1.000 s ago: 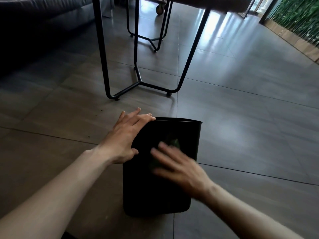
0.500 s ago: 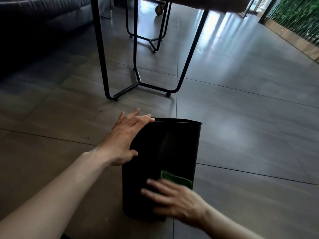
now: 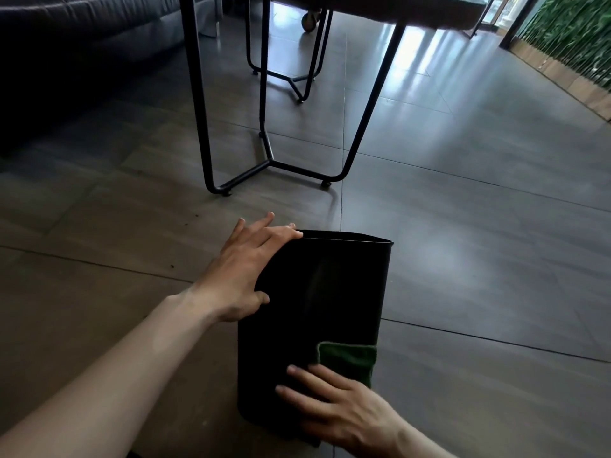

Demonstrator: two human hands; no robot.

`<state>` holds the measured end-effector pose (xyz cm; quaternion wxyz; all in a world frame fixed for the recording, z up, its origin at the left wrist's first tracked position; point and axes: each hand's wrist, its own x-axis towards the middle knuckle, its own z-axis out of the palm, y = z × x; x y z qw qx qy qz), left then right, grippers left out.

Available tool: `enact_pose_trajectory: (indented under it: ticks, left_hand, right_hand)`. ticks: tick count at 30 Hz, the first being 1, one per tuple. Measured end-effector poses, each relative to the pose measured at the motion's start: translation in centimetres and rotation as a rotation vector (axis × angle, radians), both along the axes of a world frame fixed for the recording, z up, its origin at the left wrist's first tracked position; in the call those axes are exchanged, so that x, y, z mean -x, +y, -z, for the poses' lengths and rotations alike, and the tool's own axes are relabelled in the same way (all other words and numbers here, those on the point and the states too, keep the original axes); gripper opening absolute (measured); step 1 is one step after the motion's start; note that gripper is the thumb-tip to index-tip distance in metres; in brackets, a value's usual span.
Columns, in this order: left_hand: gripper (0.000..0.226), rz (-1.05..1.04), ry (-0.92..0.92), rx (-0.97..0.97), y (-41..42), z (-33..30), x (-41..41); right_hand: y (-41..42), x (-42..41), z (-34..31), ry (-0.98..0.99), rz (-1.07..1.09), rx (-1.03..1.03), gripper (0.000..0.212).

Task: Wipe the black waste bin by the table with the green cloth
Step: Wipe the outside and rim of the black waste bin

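The right hand (image 3: 344, 411) lay flat against the near face of the black waste bin (image 3: 314, 309), low down by its base, with its fingers (image 3: 304, 375) straight and spread, pointing up and to the left. It pressed the green cloth (image 3: 347, 360) against the bin rather than curling round it. Most of the cloth sat under the palm and fingers; a folded part showed above and to the right of the knuckles, reaching the bin's right edge. How much of the cloth was covered by the hand could not be told, since the dark plastic and the palm hid it.

The left hand (image 3: 244, 272) rested on the bin's upper left corner. Its fingers were extended along the left side and up to the rim, the fingertips at the rim's left end, and the thumb lay across the near face lower down. It braced the bin with straight fingers and did not grip it.

The bin appeared to be tipped, its open mouth turned away from the person and its broad near face turned upward, with its base nearest the camera on the grey tiled floor (image 3: 479, 242). Both bare forearms reached in from the bottom of the view.

Beyond the bin stood the black metal table legs (image 3: 264, 94), their feet on the tiles, well apart from the rim. A dark sofa (image 3: 66, 44) filled the upper left, and a green plant wall (image 3: 568, 31) ran along the upper right.
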<state>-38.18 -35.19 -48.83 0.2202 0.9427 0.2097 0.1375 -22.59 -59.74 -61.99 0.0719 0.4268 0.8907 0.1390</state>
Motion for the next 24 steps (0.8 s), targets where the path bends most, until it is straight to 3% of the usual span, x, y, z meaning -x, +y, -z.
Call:
enact_pose_trajectory:
  ticks: [3, 6, 9, 12, 15, 18, 20, 24]
  left_hand:
    - [0.115, -0.004, -0.001, -0.001, 0.1, 0.0, 0.1]
    - [0.109, 0.000, -0.008, -0.004, 0.2, 0.1, -0.1]
    - [0.110, -0.008, -0.008, -0.009, 0.3, 0.3, -0.1]
    - [0.109, -0.007, 0.003, -0.020, 0.2, 0.1, -0.1]
    - [0.116, -0.003, 0.041, -0.039, 0.1, 0.0, -0.1]
    - [0.117, -0.001, 0.056, -0.064, -0.1, -0.1, 0.0]
    - [0.117, -0.005, 0.074, -0.087, -0.1, -0.3, 0.0]
    - [0.114, -0.009, 0.076, -0.093, -0.3, -0.4, 0.1]
  right_hand:
    - [2.7, -2.0, -3.5, 0.129, 0.021, -0.033, 0.022]
    - [7.8, -3.7, -8.5, 0.423, 0.337, -0.255, 0.031]
    - [10.9, -3.1, -10.4, 0.517, 0.608, -0.400, 0.048]
    - [8.4, -1.6, -6.7, 0.434, 0.463, -0.324, 0.043]
    - [2.6, -0.2, -1.5, 0.192, 0.174, -0.128, 0.027]
    - [0.0, -0.9, -1.1, 0.014, 0.063, -0.035, 0.020]
    - [1.4, -2.3, -3.3, 0.135, 0.140, -0.091, 0.022]
    - [6.9, -3.4, -9.0, 0.465, 0.549, -0.345, 0.036]
